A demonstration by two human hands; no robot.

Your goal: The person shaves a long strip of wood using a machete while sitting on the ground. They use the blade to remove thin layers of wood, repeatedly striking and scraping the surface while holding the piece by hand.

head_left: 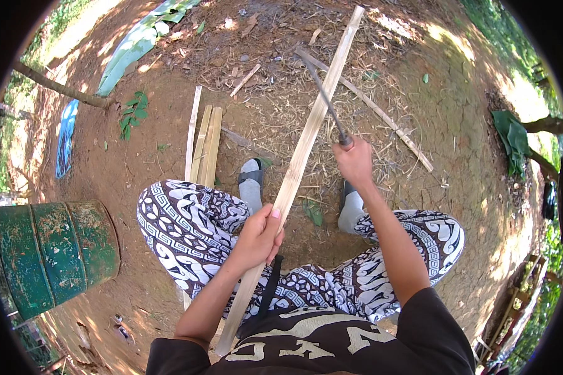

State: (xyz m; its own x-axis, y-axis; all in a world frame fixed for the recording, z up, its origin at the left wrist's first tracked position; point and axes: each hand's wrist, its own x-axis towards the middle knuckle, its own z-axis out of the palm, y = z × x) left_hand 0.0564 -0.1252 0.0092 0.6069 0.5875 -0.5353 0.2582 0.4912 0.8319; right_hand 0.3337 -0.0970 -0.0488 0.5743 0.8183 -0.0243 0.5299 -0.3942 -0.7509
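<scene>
A long, pale strip of split bamboo or wood point(303, 140) runs at a slant from beside my waist to the far ground. My left hand point(260, 237) is wrapped round its lower half, thumb on top. My right hand point(355, 160) is closed round the handle of a knife point(333, 112) with a long, thin, dark blade. That blade crosses the strip's upper part and points far left; whether it touches the strip I cannot tell. Curled shavings lie on the ground around the strip's far half.
Several cut strips point(207, 145) lie by my left knee, and a thin stick point(388, 119) lies beyond my right hand. A rusty green drum point(59, 253) is at the left. A thin branch point(62, 86) and a blue plastic piece point(67, 137) are farther left. My sandalled feet rest on bare soil.
</scene>
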